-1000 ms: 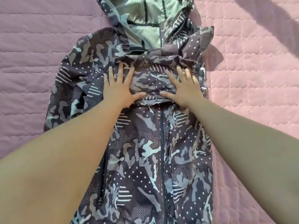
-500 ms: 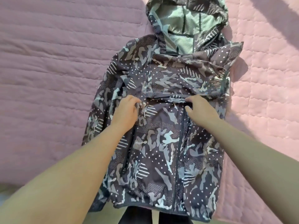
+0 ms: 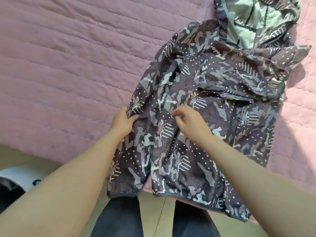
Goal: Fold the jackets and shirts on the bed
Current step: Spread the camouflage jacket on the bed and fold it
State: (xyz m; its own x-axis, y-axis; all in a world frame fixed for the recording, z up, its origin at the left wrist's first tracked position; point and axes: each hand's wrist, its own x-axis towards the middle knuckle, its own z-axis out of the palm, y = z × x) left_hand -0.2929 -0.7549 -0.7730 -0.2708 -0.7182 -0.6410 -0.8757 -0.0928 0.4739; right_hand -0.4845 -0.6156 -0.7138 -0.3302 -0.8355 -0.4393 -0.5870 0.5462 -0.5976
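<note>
Right now we have the camouflage jacket (image 3: 222, 86) lying front-up on the pink quilted bed (image 3: 59, 74), its hood (image 3: 253, 19) open toward the far right and its hem (image 3: 179, 196) hanging just over the near edge of the bed, above the floor (image 3: 153, 211) and our dark-trousered legs (image 3: 119, 219). The zip (image 3: 232, 125) looks closed, which keeps the two front panels together as one flat sheet. One sleeve (image 3: 239, 74) lies folded across the chest, a band of cloth running crossways below the hood, so we judge that side is dealt with and the other side is the step in hand.

Our left hand (image 3: 122, 122) holds the jacket's left edge, thumb on top and fingers tucked under the cloth: a grip there lets us lift the side and sleeve together and carry them inward. Our right hand (image 3: 191, 125) is relaxed with fingers loosely spread, holding nothing, over the front panel near the left hand; whether its fingertips touch the cloth we cannot tell. We take it to be placed there to pin the body or mark the fold line while the left brings the edge across. The fabric looks thin and slippery, with creases round the left shoulder, so the fold may slide or bunch unless we smooth it
</note>
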